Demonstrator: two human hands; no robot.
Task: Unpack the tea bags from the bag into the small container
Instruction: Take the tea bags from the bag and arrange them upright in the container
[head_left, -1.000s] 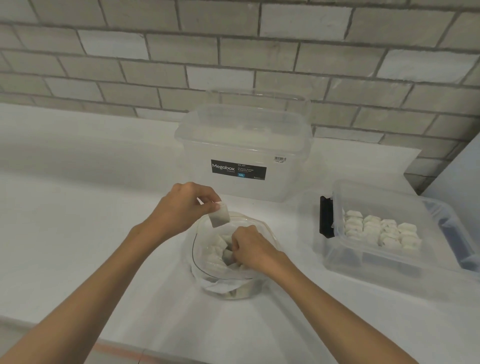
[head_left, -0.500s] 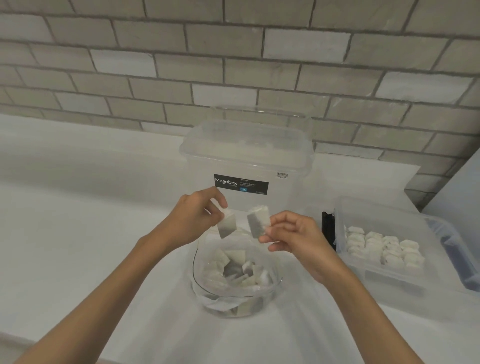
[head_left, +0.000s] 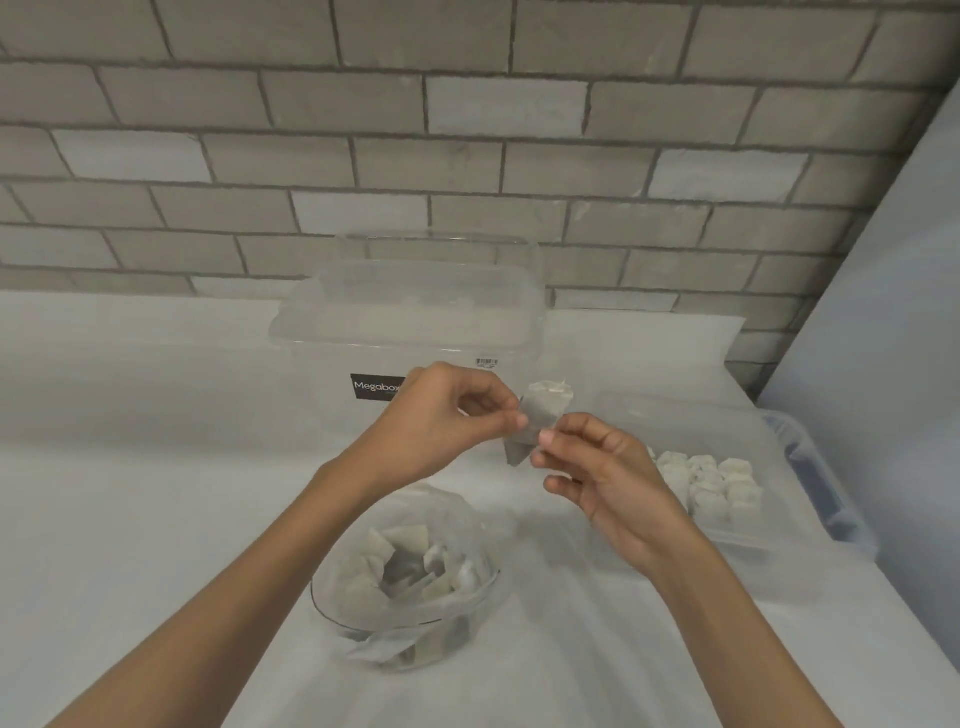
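Tea bags (head_left: 546, 404) now touching (thin papery squares), pinched between left hand (head_left: 441, 422) and right hand (head_left: 609, 479).

One view here, from the person's head: wide-angle, tilted forward and down across the tabletop (head_left: 130, 493). Both forearms run in from the bottom corners, with the left hand (head_left: 436, 421) and right hand (head_left: 613, 483) meeting close under the lens, near dead centre, on the tea bags (head_left: 545, 402). The bag (head_left: 405, 571) sits nearer, low in frame. The small container (head_left: 691, 421) lies off right. Up top, the brick wall (head_left: 467, 130) closes the far end, its courses bowed by the lens.
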